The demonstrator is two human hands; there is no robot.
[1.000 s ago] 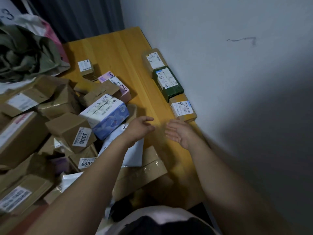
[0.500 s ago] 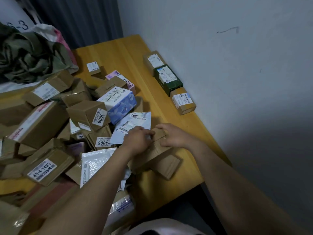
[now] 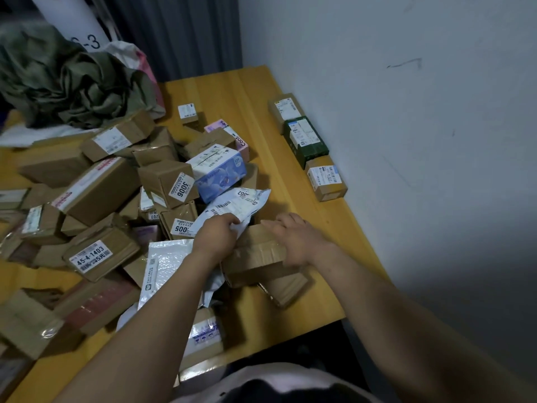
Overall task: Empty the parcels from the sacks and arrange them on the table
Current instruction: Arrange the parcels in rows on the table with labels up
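Both hands are on a taped brown box (image 3: pixel 255 251) that lies between them on the wooden surface (image 3: pixel 305 216), at the edge of a heap of parcels. The right hand (image 3: pixel 296 239) clasps its right end, fingers spread across the top and thumb down the near side. The left hand (image 3: pixel 216 237) grips the left end with curled fingers, and the corner of a white mailer (image 3: pixel 232 203) lies against those fingers. The mailer stretches away just beyond the left hand.

A flat brown parcel (image 3: pixel 287 286) sticks out from under the held box, nearer the person than the right hand. A bubble mailer (image 3: pixel 165 266) lies beneath the left forearm. Farther off beyond the left hand sit a blue box (image 3: pixel 220 175) and a carton marked 3006 (image 3: pixel 165 181), with the rest of the heap spreading out to the left of that hand.

Well beyond the right hand, three parcels stand in a row along the wall (image 3: pixel 406 141): a small brown box (image 3: pixel 327 181) nearest, a green box (image 3: pixel 306 141) next, and a labelled brown box (image 3: pixel 286 107) farthest. A crumpled green sack (image 3: pixel 64 80) lies far beyond the left hand.
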